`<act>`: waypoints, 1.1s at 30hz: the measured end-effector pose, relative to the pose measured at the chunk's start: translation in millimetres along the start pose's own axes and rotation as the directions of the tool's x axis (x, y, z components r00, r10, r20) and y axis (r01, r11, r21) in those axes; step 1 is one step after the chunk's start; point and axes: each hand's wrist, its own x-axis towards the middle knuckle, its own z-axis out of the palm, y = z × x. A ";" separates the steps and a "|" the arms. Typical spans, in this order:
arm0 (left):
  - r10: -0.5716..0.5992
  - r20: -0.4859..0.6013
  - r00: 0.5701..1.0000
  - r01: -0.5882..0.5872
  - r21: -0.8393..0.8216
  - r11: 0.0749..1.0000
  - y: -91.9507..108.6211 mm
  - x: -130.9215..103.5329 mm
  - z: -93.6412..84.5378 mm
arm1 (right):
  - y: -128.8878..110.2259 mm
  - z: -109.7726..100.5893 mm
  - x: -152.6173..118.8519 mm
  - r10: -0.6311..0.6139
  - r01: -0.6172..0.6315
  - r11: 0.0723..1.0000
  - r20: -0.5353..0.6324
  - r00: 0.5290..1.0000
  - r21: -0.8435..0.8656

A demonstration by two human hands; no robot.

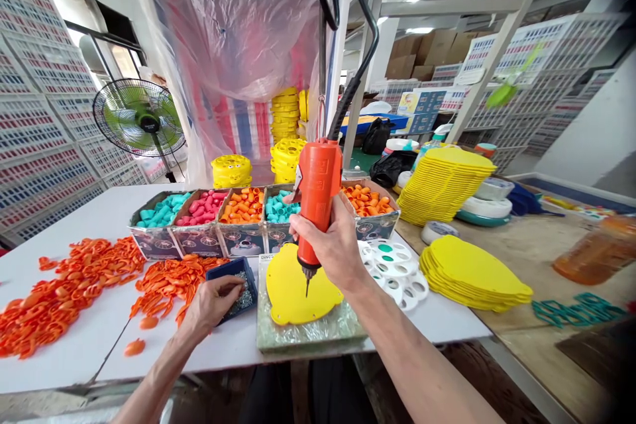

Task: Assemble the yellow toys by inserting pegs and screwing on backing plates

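Observation:
My right hand (338, 245) is wrapped round an orange electric screwdriver (318, 192), which hangs upright from a cable with its bit pointing down. Beneath the bit lies a yellow plate (293, 291) with small holes near its edge, on a plastic-wrapped block (318, 338). To the left, my left hand (214, 301) has its fingers pressed together in a dark blue tray (253, 278) of small metal screws (243, 295). Whatever those fingertips hold is too small to make out.
Boxes of teal (163, 209), pink (203, 207) and orange parts (243, 205) line the back. Loose orange parts (59, 298) spread at left. White perforated discs (395, 271) and yellow plate stacks (472, 271) stand right, with a jar (596, 252) farther out.

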 end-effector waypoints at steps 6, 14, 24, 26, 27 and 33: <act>-0.056 0.019 0.998 0.059 -0.172 0.983 2.8 -2.4 -0.3 | -0.2 0.9 0.5 0.023 -0.023 1.000 -0.009 1.000 -0.003; -0.081 -0.001 0.997 0.078 -0.245 0.966 1.8 -3.1 -1.7 | -3.5 4.9 3.2 0.011 -0.011 1.000 -0.001 1.000 -0.006; 0.009 0.055 0.998 0.007 -0.293 0.956 25.0 -15.4 14.7 | 0.6 18.3 9.4 -0.009 0.011 1.000 -0.108 0.994 0.012; 0.039 0.076 0.996 -0.016 -0.292 0.956 38.7 -21.8 20.0 | -0.8 25.7 12.1 -0.023 0.031 0.997 -0.102 0.995 0.074; 0.054 0.080 0.995 -0.029 -0.284 0.958 45.6 -24.9 21.8 | -1.8 29.4 13.1 -0.026 0.035 0.994 -0.092 0.995 0.099; 0.123 0.062 0.990 -0.111 -0.180 0.977 76.9 -37.7 21.9 | -4.0 44.9 11.2 0.008 -0.002 0.993 -0.050 0.999 0.116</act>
